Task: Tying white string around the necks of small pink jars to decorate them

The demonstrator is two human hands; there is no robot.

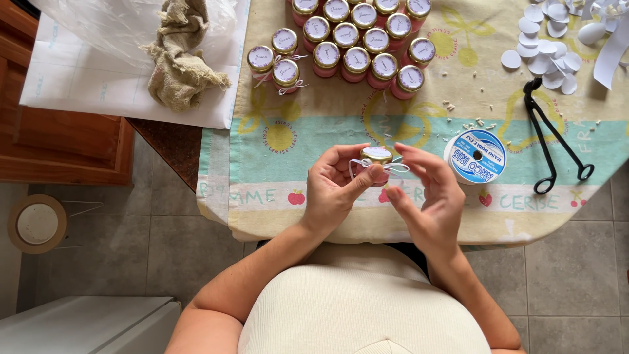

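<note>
A small pink jar with a gold lid [377, 155] is held above the front edge of the table between both hands. My left hand [333, 190] grips it from the left, thumb across its side. My right hand [429, 196] holds it from the right and pinches the thin white ribbon [395, 168] looped around the jar. A blue and white ribbon spool [476, 156] lies flat just right of my right hand.
Several matching gold-lidded jars [357, 39] stand grouped at the table's far middle. Black long-handled scissors [553, 141] lie at the right, white paper discs [547, 39] beyond them. A burlap cloth [178, 56] rests on white paper at the left. The tablecloth [275, 131] has a fruit print.
</note>
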